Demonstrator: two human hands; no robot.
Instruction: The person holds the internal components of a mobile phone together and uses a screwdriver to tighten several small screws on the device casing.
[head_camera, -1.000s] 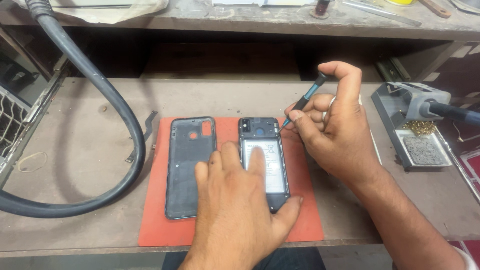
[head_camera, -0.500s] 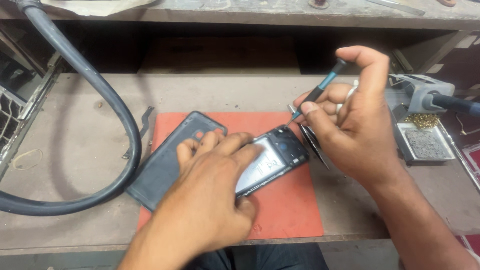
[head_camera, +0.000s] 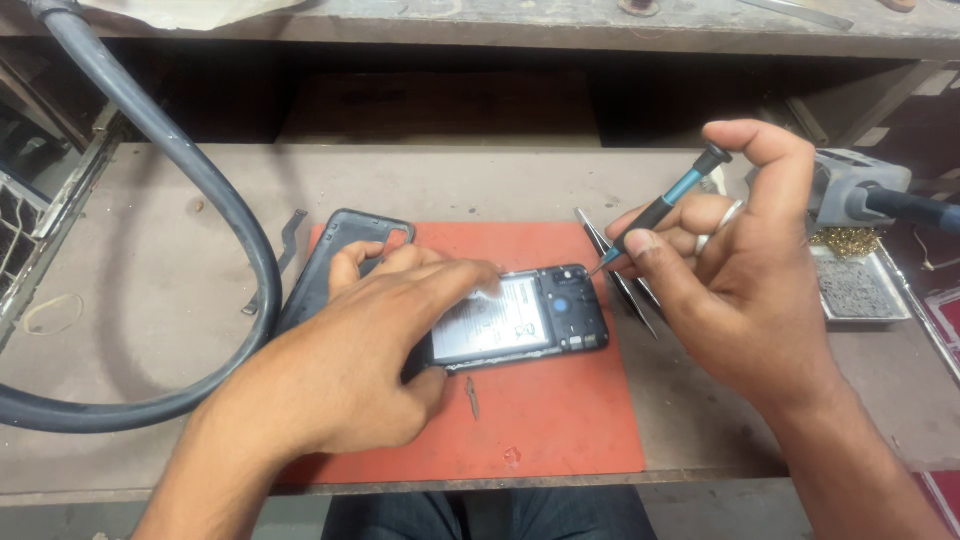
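Note:
An opened phone (head_camera: 530, 318) with its back off lies sideways on a red mat (head_camera: 540, 420), battery and dark inner frame showing. My left hand (head_camera: 350, 370) lies over its left end, fingers pressing on it. My right hand (head_camera: 740, 260) holds a slim blue and black screwdriver (head_camera: 660, 208), with the tip just off the phone's upper right corner. The phone's dark back cover (head_camera: 335, 262) rests on the mat's left edge, partly under my left hand.
A thick grey hose (head_camera: 210, 190) loops over the left of the wooden bench. Metal tweezers (head_camera: 615, 270) lie right of the phone. A soldering stand with brass wool (head_camera: 850, 240) and a tray sits at the right. A small metal part (head_camera: 472, 398) lies on the mat.
My left hand has turned the phone from upright to sideways on the mat. My right hand with the screwdriver has moved right and stays near the phone's camera end.

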